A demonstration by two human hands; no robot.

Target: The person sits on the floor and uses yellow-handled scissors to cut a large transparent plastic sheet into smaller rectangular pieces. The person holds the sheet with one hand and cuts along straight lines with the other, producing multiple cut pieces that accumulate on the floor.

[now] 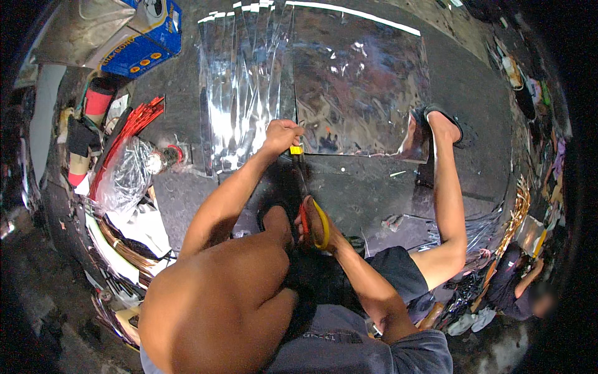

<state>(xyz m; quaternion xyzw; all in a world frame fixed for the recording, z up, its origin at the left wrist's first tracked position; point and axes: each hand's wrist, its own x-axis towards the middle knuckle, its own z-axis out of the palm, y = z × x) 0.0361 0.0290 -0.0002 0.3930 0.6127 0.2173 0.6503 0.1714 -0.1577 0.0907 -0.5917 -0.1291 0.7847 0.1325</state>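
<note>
A large shiny dark film sheet [361, 81] with a white strip along its far edge lies flat on the floor. My left hand [283, 136] is closed at its near left corner, fingers curled on the film. Left of it, several long silvery film strips [233, 93] lie side by side, overlapping at the far end. My right hand [308, 221] grips scissors [322, 232] with red and yellow handles. Their blades point away from me, toward the left hand. Beside the blade tips shows a small yellow piece [296, 149]; its kind is unclear.
Far left stands a blue and yellow can [140, 47]. Nearer are red sticks [134, 124], a clear plastic bag [128, 177] and white paper [143, 230]. My foot [442, 128] rests at the sheet's right edge. Wire bundles [517, 206] and another person [514, 277] are at right.
</note>
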